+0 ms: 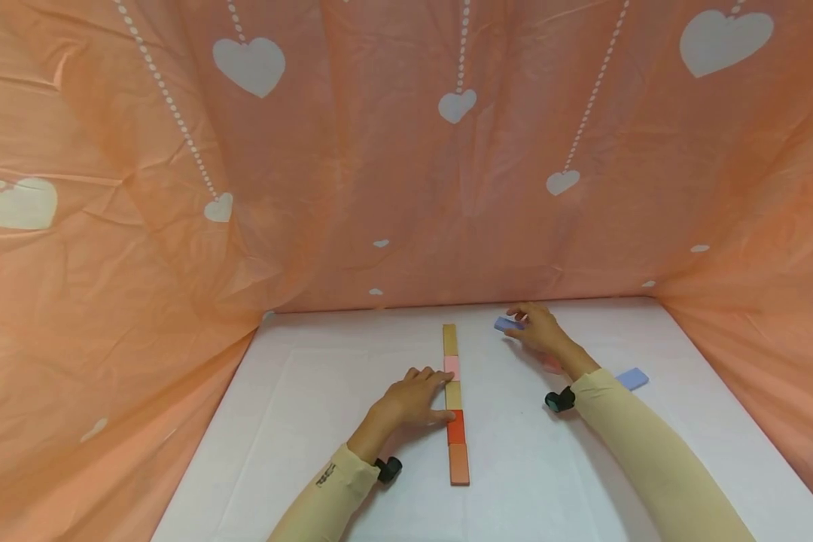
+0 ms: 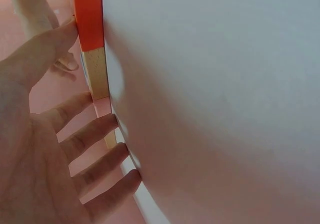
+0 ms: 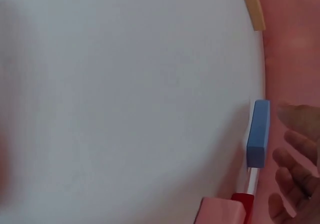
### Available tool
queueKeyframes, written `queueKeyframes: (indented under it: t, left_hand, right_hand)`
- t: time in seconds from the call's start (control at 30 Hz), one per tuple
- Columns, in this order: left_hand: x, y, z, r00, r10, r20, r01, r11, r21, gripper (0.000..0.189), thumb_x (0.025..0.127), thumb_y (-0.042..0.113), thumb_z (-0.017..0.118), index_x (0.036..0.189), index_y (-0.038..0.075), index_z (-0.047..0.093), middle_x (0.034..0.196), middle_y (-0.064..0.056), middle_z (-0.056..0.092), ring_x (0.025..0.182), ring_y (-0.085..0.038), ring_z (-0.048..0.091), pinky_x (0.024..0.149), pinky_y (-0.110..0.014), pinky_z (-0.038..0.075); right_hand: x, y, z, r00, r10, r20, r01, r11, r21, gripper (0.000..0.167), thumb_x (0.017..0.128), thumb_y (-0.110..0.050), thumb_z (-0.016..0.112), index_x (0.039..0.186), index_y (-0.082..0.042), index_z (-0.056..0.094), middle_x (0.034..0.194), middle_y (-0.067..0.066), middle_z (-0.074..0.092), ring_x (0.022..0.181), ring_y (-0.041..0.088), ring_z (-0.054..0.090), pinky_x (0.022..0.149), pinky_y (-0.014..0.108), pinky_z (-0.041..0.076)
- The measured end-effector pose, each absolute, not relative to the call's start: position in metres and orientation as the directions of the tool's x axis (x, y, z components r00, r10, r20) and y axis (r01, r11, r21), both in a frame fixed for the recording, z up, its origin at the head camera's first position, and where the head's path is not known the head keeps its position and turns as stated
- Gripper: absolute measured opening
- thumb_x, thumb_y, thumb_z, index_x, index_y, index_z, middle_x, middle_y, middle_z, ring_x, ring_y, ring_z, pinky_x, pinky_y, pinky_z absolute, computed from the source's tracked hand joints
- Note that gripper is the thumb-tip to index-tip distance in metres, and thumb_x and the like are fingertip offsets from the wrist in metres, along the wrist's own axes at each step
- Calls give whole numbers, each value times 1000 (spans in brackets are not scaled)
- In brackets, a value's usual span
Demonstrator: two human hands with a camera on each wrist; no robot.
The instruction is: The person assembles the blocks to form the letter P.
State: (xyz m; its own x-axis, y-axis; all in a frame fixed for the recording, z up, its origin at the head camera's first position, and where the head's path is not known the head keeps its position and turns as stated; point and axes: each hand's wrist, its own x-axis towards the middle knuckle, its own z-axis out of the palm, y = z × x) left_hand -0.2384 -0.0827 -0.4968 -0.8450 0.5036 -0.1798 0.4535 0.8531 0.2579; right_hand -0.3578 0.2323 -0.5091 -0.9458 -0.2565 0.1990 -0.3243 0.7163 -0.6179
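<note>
A straight row of flat blocks runs away from me in the head view: an orange-brown block (image 1: 459, 467) nearest, then a red block (image 1: 457, 430), a wood-coloured block (image 1: 453, 396), a pink block (image 1: 452, 366) and a tan block (image 1: 450, 340). My left hand (image 1: 406, 399) lies along the row's left side, fingers spread, thumb at the red block and index finger at the pink one. Farther back on the right, my right hand (image 1: 540, 331) is beside a blue block (image 1: 506, 324). In the right wrist view, a gap shows between its loosely bent fingers and this blue block (image 3: 258, 134).
Another blue block (image 1: 632, 378) lies by my right sleeve. Low in the right wrist view are a pink block (image 3: 220, 212) and a dark red block (image 3: 243, 200). White cloth (image 1: 298, 421) covers the table; an orange curtain with hearts (image 1: 406, 188) stands behind and at both sides.
</note>
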Motion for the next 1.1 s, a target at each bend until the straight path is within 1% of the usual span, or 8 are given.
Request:
queueKeyframes:
  t: [0.1, 0.2, 0.33, 0.53, 0.67, 0.83, 1.0, 1.1]
  left_hand:
    - [-238, -82, -496, -847, 499, -184, 449, 856, 254, 80, 95, 55, 78, 162, 22, 48, 150, -6, 56, 133, -30, 53, 102, -49, 57]
    - [-238, -82, -495, -848, 496, -188, 445, 858, 256, 80, 96, 55, 78, 162, 22, 47, 150, -6, 56, 133, -29, 53, 103, -50, 57]
    - [-239, -82, -495, -847, 497, -189, 446, 858, 256, 80, 96, 56, 77, 162, 22, 47, 151, -6, 55, 134, -30, 52, 102, -50, 57]
    - [-238, -82, -494, -842, 504, -191, 452, 853, 260, 80, 96, 55, 77, 163, 22, 47, 153, -7, 55, 135, -31, 52, 103, -50, 57]
    - [-238, -81, -493, -843, 503, -191, 451, 854, 259, 80, 96, 54, 77, 162, 22, 47, 152, -6, 55, 134, -30, 52, 103, -50, 57]
    - [-236, -81, -492, -843, 501, -193, 447, 854, 266, 80, 96, 54, 78, 162, 22, 47, 152, -7, 55, 134, -30, 52, 102, -51, 57]
    - [-236, -81, -492, -844, 501, -190, 449, 855, 260, 79, 96, 54, 78, 161, 21, 48, 152, -7, 55, 134, -31, 52, 103, -51, 56]
    - [-236, -81, -491, -843, 504, -189, 453, 854, 255, 79, 96, 54, 77, 162, 22, 48, 152, -6, 55, 134, -30, 52, 103, -50, 56]
  right_hand:
    - [-358, 233, -509, -957, -237, 168, -290, 744, -602, 42, 94, -17, 83, 127, 3, 67, 116, 25, 69, 115, 45, 57, 102, 64, 42]
    - [-360, 233, -510, -958, -232, 167, -286, 764, -579, 40, 92, -18, 84, 122, 3, 69, 110, 23, 70, 113, 46, 57, 100, 65, 41]
    - [-361, 233, -511, -961, -218, 171, -277, 790, -548, 35, 89, -20, 84, 115, 1, 71, 103, 20, 72, 108, 45, 60, 96, 64, 43]
    - [-362, 233, -514, -964, -213, 158, -265, 801, -537, 30, 90, -17, 84, 110, 1, 72, 99, 18, 72, 97, 39, 65, 89, 56, 49]
    - [-364, 231, -515, -962, -228, 149, -272, 769, -579, 29, 91, -11, 82, 112, 5, 70, 102, 21, 70, 96, 37, 66, 88, 52, 53]
    - [-368, 224, -515, -959, -255, 126, -274, 715, -643, 28, 93, -5, 78, 116, 8, 69, 108, 23, 68, 98, 36, 64, 88, 47, 53]
    - [-367, 212, -512, -960, -268, 77, -245, 676, -695, 28, 97, -4, 74, 122, 7, 67, 120, 25, 63, 106, 36, 61, 94, 45, 51]
    - [-366, 205, -512, -958, -277, 70, -245, 672, -699, 29, 98, -2, 72, 125, 7, 66, 124, 25, 61, 108, 37, 59, 96, 46, 51]
